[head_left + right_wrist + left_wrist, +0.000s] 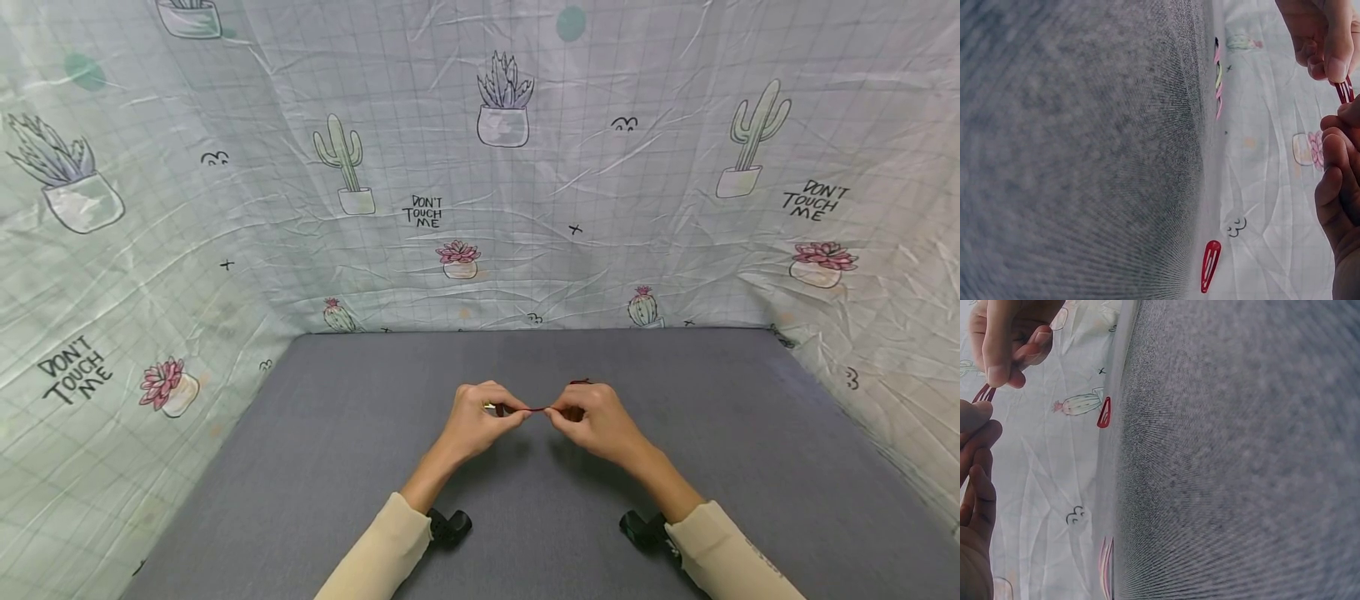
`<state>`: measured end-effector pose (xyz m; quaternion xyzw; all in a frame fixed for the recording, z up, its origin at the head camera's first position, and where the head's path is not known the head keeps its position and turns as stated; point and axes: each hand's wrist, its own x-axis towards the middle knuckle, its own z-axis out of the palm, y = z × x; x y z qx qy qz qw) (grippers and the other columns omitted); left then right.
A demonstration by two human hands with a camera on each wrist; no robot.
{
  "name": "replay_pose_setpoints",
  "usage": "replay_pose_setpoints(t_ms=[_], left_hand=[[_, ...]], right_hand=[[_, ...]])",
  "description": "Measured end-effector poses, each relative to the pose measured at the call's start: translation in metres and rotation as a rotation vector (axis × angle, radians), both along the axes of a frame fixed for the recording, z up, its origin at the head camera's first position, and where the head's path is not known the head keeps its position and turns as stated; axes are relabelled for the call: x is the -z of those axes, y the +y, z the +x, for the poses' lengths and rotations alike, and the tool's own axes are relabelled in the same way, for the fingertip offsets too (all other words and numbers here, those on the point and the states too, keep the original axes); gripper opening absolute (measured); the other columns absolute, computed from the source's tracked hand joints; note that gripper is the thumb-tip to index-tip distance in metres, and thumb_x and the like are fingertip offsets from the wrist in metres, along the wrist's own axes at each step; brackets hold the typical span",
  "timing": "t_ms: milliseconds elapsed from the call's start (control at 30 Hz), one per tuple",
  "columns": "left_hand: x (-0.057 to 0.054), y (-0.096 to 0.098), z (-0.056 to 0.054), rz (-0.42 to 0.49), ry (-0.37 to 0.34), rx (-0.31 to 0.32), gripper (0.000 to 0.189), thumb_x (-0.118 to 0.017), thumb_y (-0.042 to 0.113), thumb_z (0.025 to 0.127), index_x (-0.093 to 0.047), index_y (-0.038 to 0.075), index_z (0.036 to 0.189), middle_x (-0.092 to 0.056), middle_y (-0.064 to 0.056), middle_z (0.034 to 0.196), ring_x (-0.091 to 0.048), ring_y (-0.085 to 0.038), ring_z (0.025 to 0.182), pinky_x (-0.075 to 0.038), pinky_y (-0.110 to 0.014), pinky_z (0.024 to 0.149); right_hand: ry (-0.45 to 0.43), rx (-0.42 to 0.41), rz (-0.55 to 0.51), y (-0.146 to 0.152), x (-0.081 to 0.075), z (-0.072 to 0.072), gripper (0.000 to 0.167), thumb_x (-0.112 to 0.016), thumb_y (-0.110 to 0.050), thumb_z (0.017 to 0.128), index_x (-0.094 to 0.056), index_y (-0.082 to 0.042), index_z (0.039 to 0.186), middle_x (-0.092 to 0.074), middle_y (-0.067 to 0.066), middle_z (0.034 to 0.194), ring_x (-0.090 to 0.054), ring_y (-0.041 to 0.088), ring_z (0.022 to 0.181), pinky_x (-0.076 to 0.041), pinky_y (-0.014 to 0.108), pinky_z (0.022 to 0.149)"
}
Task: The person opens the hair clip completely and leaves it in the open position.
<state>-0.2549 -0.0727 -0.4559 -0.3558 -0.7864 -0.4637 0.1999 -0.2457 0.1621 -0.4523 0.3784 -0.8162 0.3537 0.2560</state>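
In the head view, my left hand (480,421) and right hand (592,421) meet above the grey table, fingertips close together. Between them spans a thin red snap hair clip (537,409), one end pinched by each hand's thumb and fingers. The wrist views show the slotted middle of this hair clip (1345,92), while its ends are hidden under fingertips. A second red hair clip (1210,265) lies on the table; only a bit of it shows beyond my right hand in the head view.
Twisted pink, yellow and black strands (1218,81) lie on the table beyond my left hand. A grey cloth covers the tabletop (360,400). Around its back and sides hangs a pale curtain (405,275) printed with cacti. Each wrist wears a black camera mount (450,529).
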Motion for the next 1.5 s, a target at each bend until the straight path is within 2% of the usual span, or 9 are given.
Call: replay_pose_setpoints(t_ms=[333,600,733,867,1033,1167,1367,1500], left_hand=[[0.000,0.000,0.000,0.027,-0.009,0.018,0.011,-0.085,0.004,0.083,-0.085,0.014,0.085,-0.077,-0.001,0.077,-0.068,-0.013,0.069,-0.058,-0.030,0.062],[-0.001,0.003,0.002,0.031,-0.011,-0.003,0.007,-0.083,-0.001,0.082,-0.083,0.006,0.081,-0.076,-0.008,0.075,-0.067,-0.020,0.067,-0.059,-0.039,0.060],[-0.016,0.005,0.013,0.041,-0.017,0.000,0.007,-0.080,-0.006,0.082,-0.082,0.000,0.081,-0.075,-0.014,0.074,-0.067,-0.024,0.066,-0.059,-0.041,0.059],[-0.030,0.005,0.023,0.042,-0.024,0.003,0.006,-0.079,-0.007,0.082,-0.082,-0.001,0.082,-0.075,-0.015,0.074,-0.067,-0.024,0.066,-0.059,-0.039,0.060],[-0.032,0.005,0.026,0.043,-0.052,0.001,0.007,-0.079,-0.006,0.083,-0.082,-0.001,0.081,-0.075,-0.014,0.074,-0.067,-0.024,0.067,-0.059,-0.042,0.061],[-0.028,0.005,0.023,0.043,-0.070,0.000,0.006,-0.079,-0.006,0.083,-0.082,-0.001,0.081,-0.075,-0.014,0.074,-0.066,-0.022,0.067,-0.059,-0.040,0.061],[-0.009,0.005,0.009,0.035,-0.083,-0.013,0.006,-0.080,-0.005,0.082,-0.082,0.000,0.081,-0.075,-0.013,0.074,-0.065,-0.019,0.067,-0.058,-0.039,0.060],[-0.004,0.005,0.006,0.024,-0.086,-0.031,0.007,-0.081,-0.003,0.083,-0.083,0.004,0.082,-0.076,-0.010,0.075,-0.065,-0.017,0.067,-0.057,-0.037,0.060]], right_hand=[[0.014,-0.014,-0.004,0.000,0.001,-0.001,0.016,-0.081,-0.001,0.083,-0.076,-0.014,0.075,-0.066,-0.007,0.069,-0.050,-0.004,0.060,-0.046,0.018,0.055],[0.020,-0.037,-0.020,0.000,0.004,-0.003,0.021,-0.080,0.001,0.083,-0.073,-0.016,0.073,-0.064,-0.008,0.068,-0.049,-0.004,0.059,-0.045,0.017,0.054],[0.017,-0.054,-0.014,-0.001,0.004,-0.004,0.022,-0.079,0.002,0.084,-0.072,-0.016,0.073,-0.063,-0.008,0.067,-0.048,-0.004,0.059,-0.044,0.017,0.054],[0.017,-0.062,-0.014,-0.001,0.005,-0.004,0.024,-0.078,0.002,0.084,-0.071,-0.018,0.073,-0.063,-0.008,0.067,-0.048,-0.004,0.059,-0.044,0.017,0.054],[0.007,-0.066,-0.015,-0.001,0.005,-0.003,0.022,-0.079,0.001,0.085,-0.072,-0.017,0.073,-0.063,-0.008,0.068,-0.049,-0.004,0.060,-0.045,0.018,0.054],[0.000,-0.071,-0.017,0.000,0.005,-0.003,0.024,-0.078,0.002,0.085,-0.071,-0.018,0.073,-0.063,-0.008,0.068,-0.048,-0.004,0.060,-0.045,0.018,0.054],[-0.001,-0.078,-0.015,0.000,0.005,-0.004,0.024,-0.079,0.001,0.085,-0.071,-0.018,0.073,-0.062,-0.008,0.068,-0.048,-0.004,0.060,-0.045,0.018,0.054],[-0.005,-0.082,-0.011,0.001,0.005,-0.004,0.021,-0.079,0.001,0.085,-0.072,-0.015,0.073,-0.063,-0.008,0.068,-0.049,-0.004,0.060,-0.046,0.019,0.055]])
